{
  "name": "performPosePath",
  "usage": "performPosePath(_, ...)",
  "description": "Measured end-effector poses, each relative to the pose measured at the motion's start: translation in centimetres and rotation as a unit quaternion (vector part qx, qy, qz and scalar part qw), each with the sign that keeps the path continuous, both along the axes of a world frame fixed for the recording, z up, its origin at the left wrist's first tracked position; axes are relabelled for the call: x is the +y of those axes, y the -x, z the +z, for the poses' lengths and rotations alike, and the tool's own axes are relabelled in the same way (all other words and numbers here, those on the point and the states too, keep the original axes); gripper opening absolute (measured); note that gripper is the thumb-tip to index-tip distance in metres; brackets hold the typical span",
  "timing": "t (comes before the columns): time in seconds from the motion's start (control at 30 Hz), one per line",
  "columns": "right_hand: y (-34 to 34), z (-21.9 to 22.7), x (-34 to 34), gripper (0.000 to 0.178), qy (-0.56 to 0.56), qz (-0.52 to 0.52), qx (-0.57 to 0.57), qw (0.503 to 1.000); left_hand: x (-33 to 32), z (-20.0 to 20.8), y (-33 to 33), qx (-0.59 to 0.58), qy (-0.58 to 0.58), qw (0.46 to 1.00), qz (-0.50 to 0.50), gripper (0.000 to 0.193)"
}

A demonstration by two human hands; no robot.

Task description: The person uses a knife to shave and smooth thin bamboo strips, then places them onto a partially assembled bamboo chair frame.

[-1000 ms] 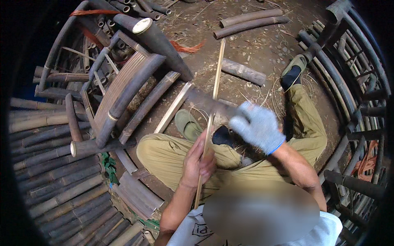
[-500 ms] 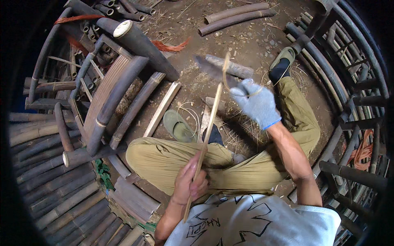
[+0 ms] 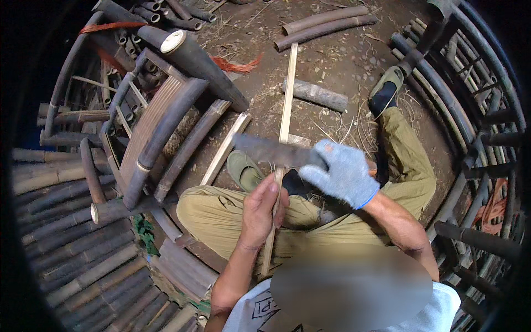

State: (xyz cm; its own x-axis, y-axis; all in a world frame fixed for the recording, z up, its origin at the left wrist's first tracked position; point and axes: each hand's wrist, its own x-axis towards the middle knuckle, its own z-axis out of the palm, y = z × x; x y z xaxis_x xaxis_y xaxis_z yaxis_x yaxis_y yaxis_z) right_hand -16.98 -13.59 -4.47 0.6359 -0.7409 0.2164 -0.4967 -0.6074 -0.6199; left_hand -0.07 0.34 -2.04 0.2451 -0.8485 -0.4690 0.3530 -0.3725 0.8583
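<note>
Earth floor (image 3: 251, 58) littered with scraps, dark bamboo poles (image 3: 83, 243) at left. Half a second ago we saw the knife (image 3: 263, 148) out past the pale strip (image 3: 288, 94); now it crosses the strip just beyond the left hand (image 3: 264, 209), a fresh stroke, we judge. Left fingers close round the strip, which stands out over the lap; those of the gloved right hand (image 3: 344, 174) clasp the knife. Blade blurred: whether its edge bites, we cannot tell.

Broad dark metal blade (image 3: 268, 150): blurred, near end hidden inside the grip of the right hand (image 3: 343, 174), grey-white knitted glove (image 3: 349, 180); long pale split-bamboo strip (image 3: 289, 94): covered in part by blade and bare left hand (image 3: 260, 213); light-blue printed shirt (image 3: 442, 304): partly masked by a blurred grey oval (image 3: 351, 290), bottom cut off; dark round bamboo poles (image 3: 91, 260), lower left: far ends lost in blackness
</note>
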Motion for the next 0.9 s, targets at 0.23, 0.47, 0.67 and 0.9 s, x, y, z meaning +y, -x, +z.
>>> performPosePath(0.23,-0.5,-1.5,0.0,0.049,0.014,-0.026,0.051,0.998,-0.3,0.4,2.3,-0.051,-0.04,0.997,0.03,0.029)
performPosePath(0.47,2.7,-3.4,-7.2,0.049,-0.01,-0.188,0.091,0.978,5.2,-0.5,2.1,-0.099,-0.032,0.99,-0.098,0.034)
performPosePath(0.67,2.1,-3.4,-7.1,0.046,-0.028,-0.173,0.068,0.982,6.7,-1.5,0.5,-0.024,-0.022,0.997,-0.077,0.038)
performPosePath(0.9,5.2,-7.1,-12.3,0.019,0.069,-0.185,0.182,0.963,8.5,-1.4,-0.6,-0.237,-0.032,0.952,-0.192,0.034)
